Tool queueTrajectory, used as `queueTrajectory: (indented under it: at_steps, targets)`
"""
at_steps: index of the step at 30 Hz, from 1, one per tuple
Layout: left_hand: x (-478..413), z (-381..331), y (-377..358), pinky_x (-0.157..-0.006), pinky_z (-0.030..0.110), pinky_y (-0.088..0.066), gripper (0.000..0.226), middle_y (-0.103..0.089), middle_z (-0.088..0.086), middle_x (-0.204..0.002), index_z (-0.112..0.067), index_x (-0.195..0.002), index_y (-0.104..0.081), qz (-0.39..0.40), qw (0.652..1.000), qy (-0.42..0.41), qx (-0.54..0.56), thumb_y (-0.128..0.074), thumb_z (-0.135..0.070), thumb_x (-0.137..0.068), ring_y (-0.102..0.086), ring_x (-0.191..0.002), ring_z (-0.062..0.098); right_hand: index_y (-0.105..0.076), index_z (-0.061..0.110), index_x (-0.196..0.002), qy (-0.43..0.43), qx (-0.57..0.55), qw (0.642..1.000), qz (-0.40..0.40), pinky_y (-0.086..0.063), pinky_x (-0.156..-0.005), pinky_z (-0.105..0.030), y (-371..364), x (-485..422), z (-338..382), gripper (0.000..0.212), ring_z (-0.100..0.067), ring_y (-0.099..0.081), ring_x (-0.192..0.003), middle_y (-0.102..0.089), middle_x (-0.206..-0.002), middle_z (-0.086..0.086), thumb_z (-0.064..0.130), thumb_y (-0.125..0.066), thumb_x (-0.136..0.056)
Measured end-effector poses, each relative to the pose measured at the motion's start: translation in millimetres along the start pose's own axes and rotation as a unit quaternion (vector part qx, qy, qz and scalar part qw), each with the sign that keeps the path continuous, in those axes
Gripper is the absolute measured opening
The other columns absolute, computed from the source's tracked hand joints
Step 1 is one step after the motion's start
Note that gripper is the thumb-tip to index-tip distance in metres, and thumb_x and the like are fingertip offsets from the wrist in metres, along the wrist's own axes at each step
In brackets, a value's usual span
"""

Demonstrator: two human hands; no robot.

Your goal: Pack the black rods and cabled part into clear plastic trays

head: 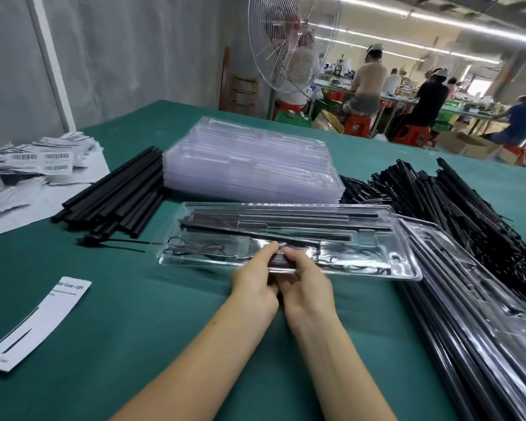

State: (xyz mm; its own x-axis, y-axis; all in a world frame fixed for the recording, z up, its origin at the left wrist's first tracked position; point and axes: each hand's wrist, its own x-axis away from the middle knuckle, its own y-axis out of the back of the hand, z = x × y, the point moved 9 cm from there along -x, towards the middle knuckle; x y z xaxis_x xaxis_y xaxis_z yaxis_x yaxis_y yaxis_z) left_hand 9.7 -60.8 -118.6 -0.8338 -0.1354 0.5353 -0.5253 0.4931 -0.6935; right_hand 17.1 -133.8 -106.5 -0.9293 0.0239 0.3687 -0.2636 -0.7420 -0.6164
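Clear plastic tray (407, 270) in work: black rods (286, 214) sit in its far channels, and the cabled part (195, 249) lies in its near pockets. The left hand (252, 281) and right hand (307, 284) both pinch its near rim, thumbs on top and fingers curled beneath. This unit appears nearly complete. Still to pack: the empty tray stack (249, 159) behind it and the loose rods (116, 192) to its left. Packed trays (468, 299) lie to its right.

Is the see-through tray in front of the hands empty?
No, the clear tray already holds black rods and a looped black cable.
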Motion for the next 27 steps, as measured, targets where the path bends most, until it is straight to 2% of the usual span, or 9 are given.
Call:
queueTrajectory:
  at_steps: [3,7,10,17,20,24,27]
  targets:
    - [-2.0,-0.8,-5.4,-0.060,0.029,-0.051,0.009,-0.062,0.012,-0.074,-0.003,-0.077,-0.060,0.019,0.999,0.011,-0.034,-0.067,-0.003,-0.084,-0.059,-0.062,0.021,-0.063,0.003,-0.077,0.037,0.047,0.998,-0.011,-0.047,-0.050,-0.020,2.9,-0.3,9.2,0.007,-0.010,-0.060,-0.051,-0.062,-0.063,-0.003,-0.003,-0.063,-0.079]
    - [-4.9,-0.3,-10.6,-0.048,0.026,-0.054,0.010,-0.066,0.012,-0.063,-0.003,-0.076,-0.062,0.050,0.997,0.028,-0.045,-0.066,-0.004,-0.085,-0.064,-0.052,0.021,-0.057,0.007,-0.091,0.050,0.018,0.999,0.014,-0.045,-0.050,-0.019,-1.2,-3.5,13.3,0.017,-0.008,-0.059,-0.051,-0.060,-0.063,0.000,-0.006,-0.060,-0.081]
    - [-8.3,0.5,-11.5,-0.045,0.023,-0.052,0.007,-0.065,0.013,-0.073,-0.003,-0.080,-0.062,0.060,0.997,0.018,-0.044,-0.065,-0.006,-0.085,-0.062,-0.059,0.021,-0.055,0.008,-0.093,0.046,0.018,0.998,0.040,-0.045,-0.047,-0.016,-5.0,-5.6,11.5,0.019,-0.007,-0.060,-0.049,-0.062,-0.058,0.002,-0.007,-0.058,-0.082]
    - [-14.1,-9.4,-5.8,-0.040,0.017,-0.046,0.014,-0.062,0.003,-0.051,-0.007,-0.071,-0.060,0.016,0.999,-0.036,-0.011,-0.068,-0.003,-0.081,-0.059,-0.041,0.012,-0.054,0.006,-0.109,0.023,0.018,0.996,0.086,-0.045,-0.047,-0.015,-15.3,-10.9,6.1,0.026,-0.008,-0.060,-0.053,-0.061,-0.074,-0.004,-0.004,-0.057,-0.084]
    - [-14.7,-10.0,-4.2,-0.040,0.017,-0.045,0.014,-0.062,0.004,-0.056,-0.008,-0.071,-0.060,0.007,0.999,-0.043,-0.019,-0.069,-0.004,-0.080,-0.058,-0.042,0.013,-0.055,0.005,-0.107,0.017,0.012,0.996,0.086,-0.044,-0.045,-0.015,-14.5,-10.9,5.0,0.025,-0.008,-0.060,-0.051,-0.061,-0.072,-0.005,-0.004,-0.057,-0.083]
    - [-13.8,-8.1,-3.9,-0.037,0.015,-0.042,0.013,-0.060,0.007,-0.068,-0.007,-0.073,-0.059,0.001,0.998,-0.047,-0.028,-0.069,-0.004,-0.080,-0.057,-0.041,0.013,-0.056,0.009,-0.097,0.025,0.020,0.998,0.046,-0.040,-0.044,-0.015,-7.0,-10.5,4.6,0.019,-0.005,-0.058,-0.049,-0.062,-0.067,0.000,-0.003,-0.060,-0.083]
    - [-13.1,-5.0,-7.0,-0.038,0.016,-0.044,0.010,-0.061,0.011,-0.074,-0.005,-0.077,-0.060,0.016,0.999,-0.036,-0.023,-0.069,-0.004,-0.081,-0.059,-0.052,0.017,-0.056,0.011,-0.096,0.030,0.027,0.999,0.035,-0.038,-0.045,-0.016,-5.1,-10.3,4.7,0.020,-0.006,-0.059,-0.051,-0.063,-0.066,0.001,-0.002,-0.062,-0.082]
